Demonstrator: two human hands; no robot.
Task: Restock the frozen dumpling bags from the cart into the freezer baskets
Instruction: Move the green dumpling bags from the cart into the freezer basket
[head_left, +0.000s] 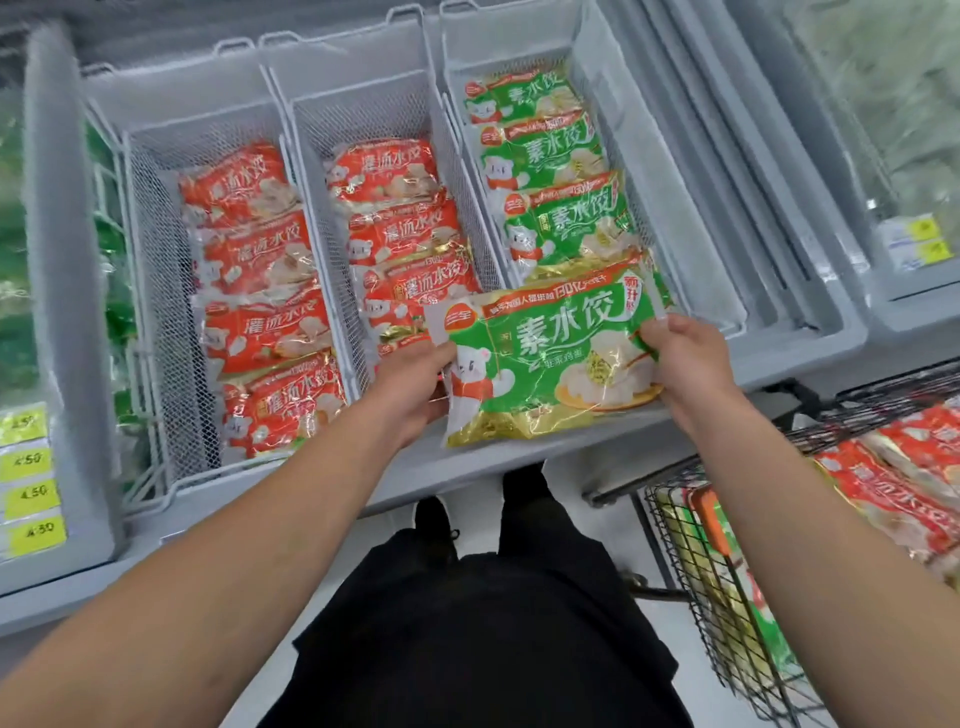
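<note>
1. Holding the green dumpling bag (550, 358) by both short ends, you have it face up over the near rim of the freezer (519, 447), its far edge reaching over the near end of the right basket (670, 218).
2. Your left hand (410, 389) grips the bag's left edge, fingers curled underneath and the thumb on the printed side.
3. Your right hand (685, 358) pinches the right edge, thumb on top and fingers wrapped behind the plastic.
4. The right basket already holds a row of green bags (550, 171), overlapping like shingles from the far end toward you; the bag in your hands sits just beyond the nearest one.
5. The middle basket (363, 104) holds a similar overlapping row of red bags (400, 228), its near end partly hidden by your left hand.
6. The left basket (171, 140) carries another row of red bags (260, 291), running almost its whole length.
7. To your right stands the wire cart (727, 613), with more red bags (893, 488) lying in its upper part and a green package visible through the mesh below.
8. Yellow price tags (31, 493) line the freezer edge at far left.
</note>
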